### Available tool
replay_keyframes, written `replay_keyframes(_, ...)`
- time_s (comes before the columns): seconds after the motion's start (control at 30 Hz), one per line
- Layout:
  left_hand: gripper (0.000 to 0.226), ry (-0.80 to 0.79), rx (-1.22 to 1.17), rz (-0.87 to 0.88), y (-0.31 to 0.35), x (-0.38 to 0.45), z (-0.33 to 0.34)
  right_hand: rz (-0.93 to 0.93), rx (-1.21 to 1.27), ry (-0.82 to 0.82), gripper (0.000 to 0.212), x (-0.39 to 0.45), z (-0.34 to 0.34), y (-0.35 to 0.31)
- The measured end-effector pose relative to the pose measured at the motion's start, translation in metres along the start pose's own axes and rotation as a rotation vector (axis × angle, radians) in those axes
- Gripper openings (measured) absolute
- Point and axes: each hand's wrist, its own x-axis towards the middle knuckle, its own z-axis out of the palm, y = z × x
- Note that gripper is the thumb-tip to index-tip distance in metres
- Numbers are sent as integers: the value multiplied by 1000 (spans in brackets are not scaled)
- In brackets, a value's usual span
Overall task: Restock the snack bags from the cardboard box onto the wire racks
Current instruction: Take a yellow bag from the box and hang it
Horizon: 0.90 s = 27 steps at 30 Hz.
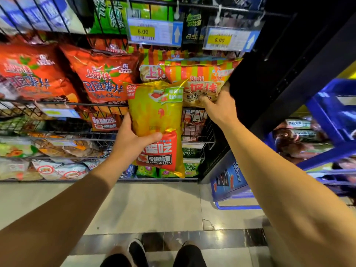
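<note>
Store shelving fills the far half of the view: black wire racks stacked with red and striped snack packs, price tags clipped along the upper rail, pale floor tiles below and a blue cart off to the right. No cardboard box shows from here.

The left hand grips a yellow snack bag around its lower middle, thumb across the front and fingers curled behind, holding it upright just in front of the racks. The right hand reaches farther and pinches the lower right corner of a striped Oishi bag sitting in the middle rack tier, thumb on its front face.

Both bags look puffed and feather-light, with slick foil skins that crinkle and slide. Their contents are likely brittle, so a loose hold across the air-filled belly or along a sealed edge should serve better than a hard squeeze. The striped bag probably needs nudging back or aside so the yellow one can drop in behind the wire lip.
</note>
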Motion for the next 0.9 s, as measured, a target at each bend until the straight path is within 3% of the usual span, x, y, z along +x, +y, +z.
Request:
replay_keyframes(0.13, 97, -13, 4, -15, -3, 1, 3, -4, 67, 6, 63, 4, 0, 8)
replay_keyframes(0.23, 92, -34, 12, -14, -3, 2, 6, 72, -4, -27, 76, 19, -7, 10)
replay_keyframes(0.47, 94, -33, 22, -17, 2, 6, 6, 228, -187, -89, 79, 26, -13, 12)
replay_keyframes(0.53, 93, -21, 30, -14, 1, 9, 5, 270, -134, 30, 80, 21, -13, 7)
replay_keyframes(0.6, 94, -8, 34, -8, 2, 11, 5, 187, -16, 309, 80, -1, -13, 4)
replay_keyframes(0.67, 96, -3, 35, 0, 2, 10, 4, -85, -52, 517, 78, -32, -10, 0)
replay_keyframes(0.7, 97, -3, 39, 1, 2, 10, 4, -259, -162, 541, 73, -44, -5, -3)
replay_keyframes(0.77, 99, 4, 50, 3, 2, 10, 4, -524, -418, 436, 69, -48, 6, -6)
replay_keyframes(0.8, 100, 12, 54, 7, 2, 10, 4, -553, -539, 360, 70, -43, 11, -8)
replay_keyframes(0.9, 110, 27, 65, 7, 5, 11, 3, -332, -705, 146, 67, -21, 8, -5)
